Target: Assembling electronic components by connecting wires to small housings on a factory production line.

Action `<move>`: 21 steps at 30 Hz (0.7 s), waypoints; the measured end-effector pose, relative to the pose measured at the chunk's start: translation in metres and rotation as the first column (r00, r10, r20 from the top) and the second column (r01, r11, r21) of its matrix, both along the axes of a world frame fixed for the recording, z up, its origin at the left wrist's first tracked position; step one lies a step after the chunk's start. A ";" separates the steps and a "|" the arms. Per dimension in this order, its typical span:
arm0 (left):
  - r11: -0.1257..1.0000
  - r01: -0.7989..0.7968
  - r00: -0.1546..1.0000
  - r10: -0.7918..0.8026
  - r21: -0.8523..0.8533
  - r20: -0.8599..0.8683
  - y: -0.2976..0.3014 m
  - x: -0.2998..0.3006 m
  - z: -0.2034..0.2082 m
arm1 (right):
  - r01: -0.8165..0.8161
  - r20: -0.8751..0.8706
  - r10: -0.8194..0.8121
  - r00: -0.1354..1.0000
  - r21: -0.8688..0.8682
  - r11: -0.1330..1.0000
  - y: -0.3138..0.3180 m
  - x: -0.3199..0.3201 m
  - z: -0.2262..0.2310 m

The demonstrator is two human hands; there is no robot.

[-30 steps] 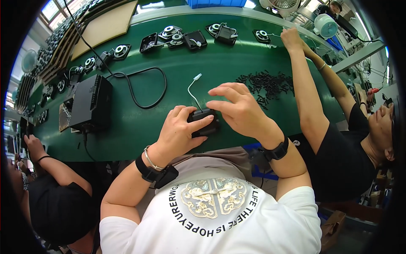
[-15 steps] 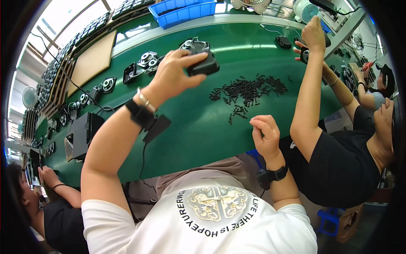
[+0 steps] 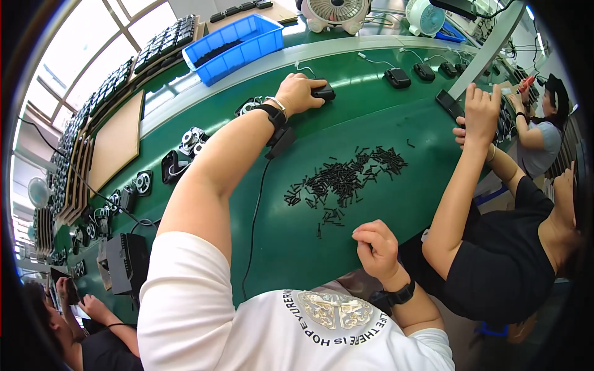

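My left hand reaches to the far side of the green table, its fingers closed on a small black speaker box with a thin white cable behind it. The box appears to rest on the tabletop there. Near the table's front edge, my right hand is held up with curled fingers; what they hold, if anything, is hidden. Between my hands lies a loose heap of small black screws. Open speaker housings and round speaker drivers lie left of the heap, partly covered by my left forearm.
A blue bin with dark contents stands at the back. More black boxes with cables line the far right. A co-worker's hands hold a dark piece at the right. A black cable runs from my left wrist; a fan stands behind.
My left hand has carried the black speaker box forward to the table's far side. My right hand stays curled near the front. The co-worker's hands on the right have lowered; the whole view has shifted.
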State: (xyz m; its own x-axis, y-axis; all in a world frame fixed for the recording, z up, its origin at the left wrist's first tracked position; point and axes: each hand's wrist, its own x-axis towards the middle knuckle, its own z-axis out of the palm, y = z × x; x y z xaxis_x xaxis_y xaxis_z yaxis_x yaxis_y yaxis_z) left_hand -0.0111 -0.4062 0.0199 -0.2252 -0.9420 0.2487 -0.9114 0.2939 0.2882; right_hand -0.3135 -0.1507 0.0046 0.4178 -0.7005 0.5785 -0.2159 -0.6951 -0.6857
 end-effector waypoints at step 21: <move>0.998 -0.066 0.989 0.066 -0.007 0.136 0.007 -0.025 0.006 | -0.041 0.003 0.041 0.999 -0.037 0.998 -0.001 0.001 -0.003</move>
